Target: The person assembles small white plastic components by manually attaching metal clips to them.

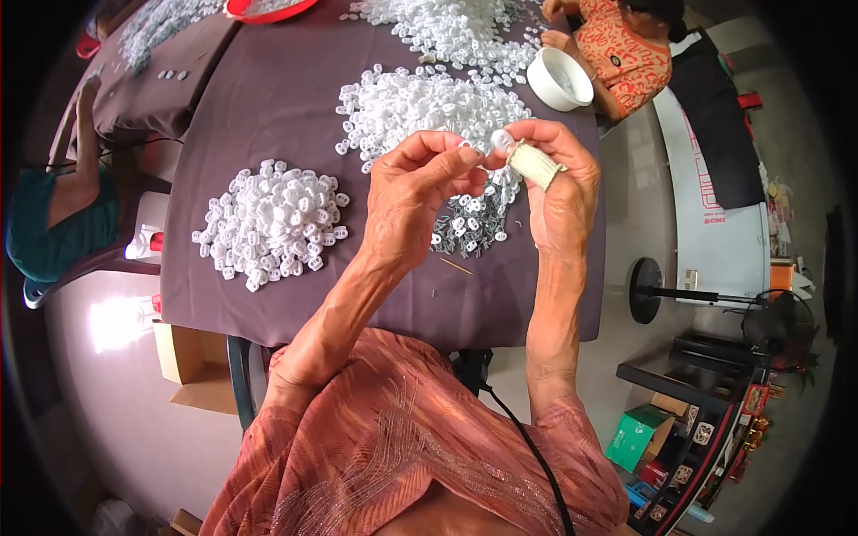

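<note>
Whatever the left hand (402, 192) has at its fingertips is too small to make out, as is the detail of the white piece (503, 139) pinched in the right hand (565, 192), whose thumb tip is hidden under a pale ribbed sleeve (536, 167). The hands block parts of the large white heap (429, 98) and of the grey bits (466, 238), too fine to identify. The top edge cuts off the red tray (284, 16) and the head of the co-worker in orange (621, 58).

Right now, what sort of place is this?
Probably an informal workroom: heaped small white plastic pieces on a brown cloth-covered table, and a person in an orange patterned top alongside.
</note>
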A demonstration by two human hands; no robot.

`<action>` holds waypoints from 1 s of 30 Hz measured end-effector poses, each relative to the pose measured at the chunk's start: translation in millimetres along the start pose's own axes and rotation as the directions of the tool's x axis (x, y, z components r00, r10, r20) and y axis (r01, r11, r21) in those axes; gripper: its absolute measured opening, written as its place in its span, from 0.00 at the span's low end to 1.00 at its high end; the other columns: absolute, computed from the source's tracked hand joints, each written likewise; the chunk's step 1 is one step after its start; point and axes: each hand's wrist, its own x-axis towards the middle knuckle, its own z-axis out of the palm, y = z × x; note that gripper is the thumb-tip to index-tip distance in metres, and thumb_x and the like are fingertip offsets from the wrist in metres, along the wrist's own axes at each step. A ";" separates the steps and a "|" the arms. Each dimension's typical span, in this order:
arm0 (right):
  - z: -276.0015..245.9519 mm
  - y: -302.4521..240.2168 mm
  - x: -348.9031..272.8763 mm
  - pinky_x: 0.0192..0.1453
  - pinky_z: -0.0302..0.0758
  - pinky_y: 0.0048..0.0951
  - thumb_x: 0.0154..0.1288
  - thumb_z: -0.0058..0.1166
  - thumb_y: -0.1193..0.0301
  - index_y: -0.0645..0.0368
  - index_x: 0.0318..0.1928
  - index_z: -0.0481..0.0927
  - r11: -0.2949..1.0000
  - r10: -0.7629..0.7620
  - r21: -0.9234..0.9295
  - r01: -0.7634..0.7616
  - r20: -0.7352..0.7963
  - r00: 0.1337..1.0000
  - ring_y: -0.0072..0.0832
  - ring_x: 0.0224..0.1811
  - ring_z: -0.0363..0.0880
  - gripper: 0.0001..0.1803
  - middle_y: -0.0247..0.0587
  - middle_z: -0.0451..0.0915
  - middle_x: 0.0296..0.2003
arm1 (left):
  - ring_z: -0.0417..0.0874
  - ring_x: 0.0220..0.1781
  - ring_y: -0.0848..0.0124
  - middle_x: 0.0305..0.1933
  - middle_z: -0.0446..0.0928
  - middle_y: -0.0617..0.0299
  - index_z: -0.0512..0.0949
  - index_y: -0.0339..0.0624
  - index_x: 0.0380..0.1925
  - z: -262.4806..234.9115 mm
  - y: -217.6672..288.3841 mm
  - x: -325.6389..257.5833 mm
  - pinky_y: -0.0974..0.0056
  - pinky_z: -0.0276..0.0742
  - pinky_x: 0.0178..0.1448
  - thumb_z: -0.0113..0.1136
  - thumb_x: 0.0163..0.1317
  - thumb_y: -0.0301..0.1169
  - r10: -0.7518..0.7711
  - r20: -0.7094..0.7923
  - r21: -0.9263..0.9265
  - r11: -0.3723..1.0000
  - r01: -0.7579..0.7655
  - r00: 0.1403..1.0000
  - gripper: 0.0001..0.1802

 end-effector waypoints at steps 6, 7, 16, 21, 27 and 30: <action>4.2 -5.8 1.9 0.42 0.71 0.25 0.53 0.47 0.79 0.68 0.36 0.76 0.997 -0.066 -0.054 0.064 -0.050 0.997 0.27 0.31 0.77 0.09 0.42 0.77 0.29 | 0.77 0.28 0.73 0.30 0.78 0.54 0.74 0.33 0.29 11.6 1.4 -3.6 0.69 0.74 0.35 0.59 0.53 0.25 0.052 0.026 0.063 0.997 -0.054 0.998 0.07; 4.1 -6.4 1.9 0.42 0.71 0.25 0.53 0.47 0.79 0.68 0.36 0.76 0.996 -0.074 -0.063 0.070 -0.062 0.995 0.27 0.31 0.77 0.09 0.42 0.77 0.29 | 0.77 0.27 0.74 0.29 0.79 0.54 0.74 0.32 0.28 12.4 1.5 -3.7 0.69 0.74 0.35 0.59 0.53 0.25 0.062 0.029 0.082 0.995 -0.064 0.998 0.07; 9.6 -14.7 2.1 0.31 0.69 0.15 0.52 0.48 0.84 0.65 0.35 0.78 0.972 -0.154 -0.187 0.140 -0.060 0.986 0.17 0.28 0.75 0.10 0.35 0.78 0.27 | 0.76 0.27 0.75 0.30 0.79 0.54 0.74 0.31 0.28 13.9 3.8 -1.6 0.70 0.74 0.35 0.59 0.52 0.25 0.066 0.021 0.096 0.993 -0.067 0.998 0.07; 9.4 -14.3 2.8 0.30 0.68 0.15 0.53 0.47 0.84 0.65 0.36 0.78 0.965 -0.151 -0.224 0.136 -0.051 0.987 0.16 0.28 0.75 0.10 0.34 0.78 0.27 | 0.76 0.27 0.75 0.30 0.79 0.54 0.74 0.31 0.28 13.9 4.7 -1.6 0.70 0.73 0.35 0.59 0.52 0.25 0.065 0.007 0.106 0.992 -0.065 0.998 0.07; 11.7 -15.8 2.0 0.31 0.69 0.15 0.52 0.47 0.84 0.65 0.36 0.78 0.954 -0.180 -0.252 0.161 -0.052 0.982 0.17 0.28 0.75 0.10 0.34 0.78 0.28 | 0.78 0.30 0.71 0.33 0.78 0.51 0.73 0.33 0.30 12.4 5.8 -1.0 0.68 0.73 0.37 0.59 0.52 0.24 0.043 0.020 0.111 0.993 -0.045 0.999 0.07; 12.5 -17.0 1.3 0.39 0.71 0.22 0.51 0.45 0.81 0.69 0.37 0.76 0.940 -0.174 -0.304 0.154 -0.040 0.984 0.24 0.30 0.77 0.11 0.42 0.78 0.29 | 0.78 0.30 0.71 0.33 0.78 0.51 0.73 0.33 0.30 12.2 5.8 -1.0 0.68 0.73 0.37 0.59 0.52 0.24 0.041 0.019 0.116 0.992 -0.043 0.999 0.07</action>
